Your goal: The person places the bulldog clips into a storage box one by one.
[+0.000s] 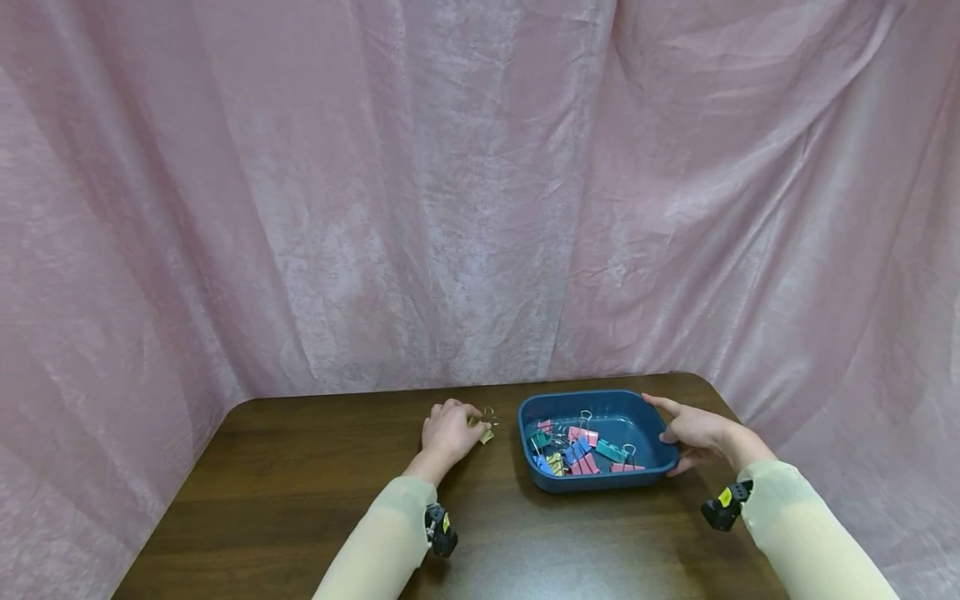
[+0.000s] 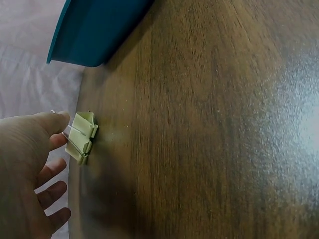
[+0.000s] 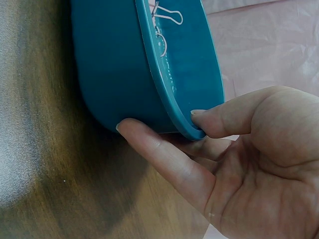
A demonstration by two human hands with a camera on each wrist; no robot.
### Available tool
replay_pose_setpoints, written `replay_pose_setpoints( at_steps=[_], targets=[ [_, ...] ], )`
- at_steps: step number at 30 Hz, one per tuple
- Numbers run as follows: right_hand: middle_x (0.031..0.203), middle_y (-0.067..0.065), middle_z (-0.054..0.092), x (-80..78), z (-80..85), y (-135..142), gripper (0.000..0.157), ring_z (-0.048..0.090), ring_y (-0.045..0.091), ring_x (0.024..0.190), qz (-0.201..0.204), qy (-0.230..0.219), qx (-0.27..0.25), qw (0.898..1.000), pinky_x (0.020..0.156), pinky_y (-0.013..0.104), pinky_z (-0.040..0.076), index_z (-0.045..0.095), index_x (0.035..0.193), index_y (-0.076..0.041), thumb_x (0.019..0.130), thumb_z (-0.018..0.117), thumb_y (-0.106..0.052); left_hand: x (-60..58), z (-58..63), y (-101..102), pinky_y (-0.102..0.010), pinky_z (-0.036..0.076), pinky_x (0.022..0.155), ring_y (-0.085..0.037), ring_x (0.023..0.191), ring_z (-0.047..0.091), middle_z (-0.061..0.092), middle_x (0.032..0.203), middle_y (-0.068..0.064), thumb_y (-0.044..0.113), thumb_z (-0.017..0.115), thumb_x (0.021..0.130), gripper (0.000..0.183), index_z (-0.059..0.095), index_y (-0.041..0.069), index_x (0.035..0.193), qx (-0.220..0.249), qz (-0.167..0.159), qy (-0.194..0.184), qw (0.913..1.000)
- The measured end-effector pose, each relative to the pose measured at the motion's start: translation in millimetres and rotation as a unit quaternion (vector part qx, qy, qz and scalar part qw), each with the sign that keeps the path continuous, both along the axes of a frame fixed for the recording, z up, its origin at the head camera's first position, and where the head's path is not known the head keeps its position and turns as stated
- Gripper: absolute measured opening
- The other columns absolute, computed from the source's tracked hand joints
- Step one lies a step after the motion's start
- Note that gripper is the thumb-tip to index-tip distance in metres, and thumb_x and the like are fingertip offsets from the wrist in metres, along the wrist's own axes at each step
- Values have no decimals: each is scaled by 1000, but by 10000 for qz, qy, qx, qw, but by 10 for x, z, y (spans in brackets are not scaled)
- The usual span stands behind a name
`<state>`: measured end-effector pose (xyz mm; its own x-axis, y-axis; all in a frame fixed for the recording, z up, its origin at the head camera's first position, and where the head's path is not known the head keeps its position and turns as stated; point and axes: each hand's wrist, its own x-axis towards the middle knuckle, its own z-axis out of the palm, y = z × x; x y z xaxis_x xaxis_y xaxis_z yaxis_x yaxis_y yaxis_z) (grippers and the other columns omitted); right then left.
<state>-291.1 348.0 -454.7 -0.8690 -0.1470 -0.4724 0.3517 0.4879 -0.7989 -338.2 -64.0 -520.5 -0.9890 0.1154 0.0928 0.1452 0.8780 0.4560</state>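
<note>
My left hand (image 1: 446, 435) is at the yellow binder clip (image 2: 82, 134) on the table, left of the blue plastic bin. In the left wrist view its thumb and index finger pinch the clip's wire handle, while the other fingers are spread apart. My right hand (image 1: 701, 432) grips the right end of the bin (image 1: 600, 483). As the right wrist view shows, the thumb (image 3: 219, 119) presses inside the rim and the fingers lie against the outer wall. Inside the bin are several binder clips in pink, blue, green and yellow, such as a teal clip (image 1: 612, 451).
The brown wooden table (image 1: 300, 492) has rounded far corners. A pink curtain (image 1: 420, 208) hangs right behind its far edge and along the sides. Black wrist cameras sit on both sleeves.
</note>
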Motion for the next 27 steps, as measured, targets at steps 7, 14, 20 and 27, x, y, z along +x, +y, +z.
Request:
replay_pose_setpoints(
  at_steps=[7, 14, 20, 27],
  targets=[
    [156, 42, -3, 9, 13, -7, 82, 66, 44, 99, 8, 19, 20, 10000, 73, 51, 60, 12, 165, -18, 97, 48, 9, 31, -7, -26, -54, 42, 96, -34, 119, 51, 62, 125, -6, 45, 73, 93, 29, 78, 24, 113, -20, -6, 43, 10000],
    [156, 42, -4, 18, 19, -15, 82, 65, 46, 102, 24, 18, -34, 10000, 75, 52, 60, 11, 165, -18, 97, 48, 9, 72, -12, -55, -53, 43, 95, -34, 118, 52, 62, 124, -5, 47, 74, 92, 29, 78, 23, 108, 11, -34, 100, 9999],
    [156, 42, -3, 19, 13, -12, 82, 64, 48, 104, 21, 31, -54, 10000, 75, 52, 60, 12, 165, -18, 97, 48, 9, 79, -22, -85, -52, 44, 94, -33, 117, 52, 62, 122, -4, 50, 75, 90, 30, 77, 23, 102, -53, -57, 149, 9999],
    [156, 42, -3, 19, 6, -12, 82, 65, 47, 103, 11, 59, -48, 10000, 75, 52, 60, 12, 165, -18, 96, 48, 9, 82, -33, -104, -52, 45, 93, -32, 117, 52, 63, 122, -3, 51, 75, 89, 27, 76, 25, 95, -96, -90, 115, 9998]
  ],
)
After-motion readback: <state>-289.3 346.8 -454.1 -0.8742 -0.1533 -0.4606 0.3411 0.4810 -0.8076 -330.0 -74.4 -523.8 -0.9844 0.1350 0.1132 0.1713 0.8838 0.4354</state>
